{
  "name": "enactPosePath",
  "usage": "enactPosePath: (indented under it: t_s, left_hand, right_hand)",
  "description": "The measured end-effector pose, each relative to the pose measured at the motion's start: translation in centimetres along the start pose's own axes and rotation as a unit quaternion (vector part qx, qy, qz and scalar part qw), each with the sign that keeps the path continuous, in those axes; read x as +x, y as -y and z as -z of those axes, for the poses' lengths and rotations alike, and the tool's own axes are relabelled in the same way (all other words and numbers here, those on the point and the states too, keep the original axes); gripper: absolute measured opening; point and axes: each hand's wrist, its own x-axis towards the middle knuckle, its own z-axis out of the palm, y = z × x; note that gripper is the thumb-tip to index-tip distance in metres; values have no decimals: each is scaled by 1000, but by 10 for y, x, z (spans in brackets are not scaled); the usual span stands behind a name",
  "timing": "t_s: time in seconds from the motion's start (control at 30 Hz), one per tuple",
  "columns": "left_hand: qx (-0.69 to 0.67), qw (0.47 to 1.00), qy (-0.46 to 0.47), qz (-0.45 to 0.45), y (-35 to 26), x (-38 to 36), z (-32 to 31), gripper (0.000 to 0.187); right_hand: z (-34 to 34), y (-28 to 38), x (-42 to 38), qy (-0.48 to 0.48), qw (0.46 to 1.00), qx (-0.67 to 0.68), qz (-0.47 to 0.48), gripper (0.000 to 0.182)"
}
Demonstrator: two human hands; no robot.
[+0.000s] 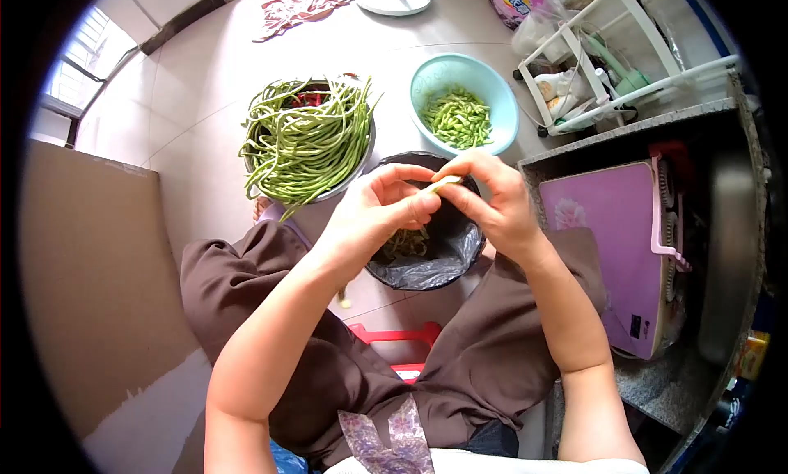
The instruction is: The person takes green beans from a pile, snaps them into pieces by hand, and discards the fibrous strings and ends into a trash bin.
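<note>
Sitting on a red stool (400, 336), the person works over a tiled floor (197, 88), knees spread under brown trousers (484, 351).

Largest items first: a brown board (90, 285) stands well to the left of the fingers. A stone counter (648, 117) lies to the right of them, carrying a pink induction cooker (611, 244). A white wire rack (611, 51) stands beyond and to the right of the fingers.

A metal basin (361, 158), piled with whole long beans (305, 137), sits beyond and to the left of the fingers. A bin lined with a dark bag (435, 256) sits directly beneath them; trimmings lie inside it. A teal bowl (464, 100), holding cut bean pieces (458, 117), rests just beyond the fingers, touching nothing visible but the floor.

The left hand (373, 215) and the right hand (492, 199) meet above the bin. Between them is a short bean piece (443, 181), pale green, held roughly level.

Finger state: thumb and forefinger of the left hand are pinched together on the near end of the bean piece; the remaining fingers curl inward. Thumb and forefinger of the right hand are clamped on the far end, with the other fingers arched over it. Only the middle of the bean piece shows between the two sets of fingertips.
</note>
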Motion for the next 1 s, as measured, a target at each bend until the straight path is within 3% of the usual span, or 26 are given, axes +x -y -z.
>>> enactPosePath:
  t_s: [0.03, 0.1, 0.17, 0.23, 0.27, 0.3, 0.43, 0.5, 0.6, 0.7, 0.77, 0.83, 0.87, 0.9, 0.93, 1.0]
  left_hand:
    - [1, 1000, -2, 0, -1, 1, 3, 33]
    - [196, 979, -39, -39, 0, 3, 10, 25]
    - [193, 978, -64, -50, 0, 3, 9, 17]
    - [307, 940, -94, -113, 3, 4, 9, 15]
    - [377, 910, -105, -135, 1, 3, 9, 13]
    - [377, 911, -104, -133, 0, 3, 8, 13]
    - [464, 856, -107, -201, -1, 4, 2, 14]
    - [488, 839, -104, -217, -1, 4, -3, 15]
    - [543, 767, -134, -316, 3, 4, -10, 16]
    - [562, 743, -130, -340, 5, 3, -10, 15]
    - [533, 754, -137, -358, 6, 3, -12, 14]
    - [503, 777, -148, -349, 5, 2, -15, 12]
    - [503, 777, -148, -349, 6, 3, -15, 12]
    - [469, 795, -153, -352, 6, 4, -15, 12]
    - [435, 813, -157, -354, 6, 6, -16, 12]
    - [401, 834, -159, -345, 6, 8, -19, 12]
  right_hand:
    - [1, -1, 0, -47, 999, -8, -13, 12]
    - [4, -1, -1, -54, 998, -32, -19, 11]
    - [7, 0, 1, -32, 991, -124, 43, 10]
    - [5, -2, 0, -26, 988, -148, 43, 12]
    - [2, -1, 2, -48, 974, -203, 91, 14]
    - [1, 0, 2, -71, 953, -258, 139, 16]
    - [0, -5, 0, -57, 923, -331, 185, 19]
    - [-1, -3, 0, -63, 916, -347, 190, 16]
    - [-5, 1, 1, -77, 900, -379, 203, 12]
    - [-10, 5, 1, -88, 897, -380, 210, 11]
    - [-10, 6, 1, -105, 933, -309, 153, 10]
    - [-5, 6, -2, -93, 986, -131, 33, 5]
    - [-7, 5, -4, -106, 990, 64, -66, 5]
    - [-10, 4, -5, -114, 946, 257, -162, 8]
    - [-8, 2, -4, -102, 907, 372, -169, 11]
    - [-10, 2, -3, -113, 882, 425, -171, 11]
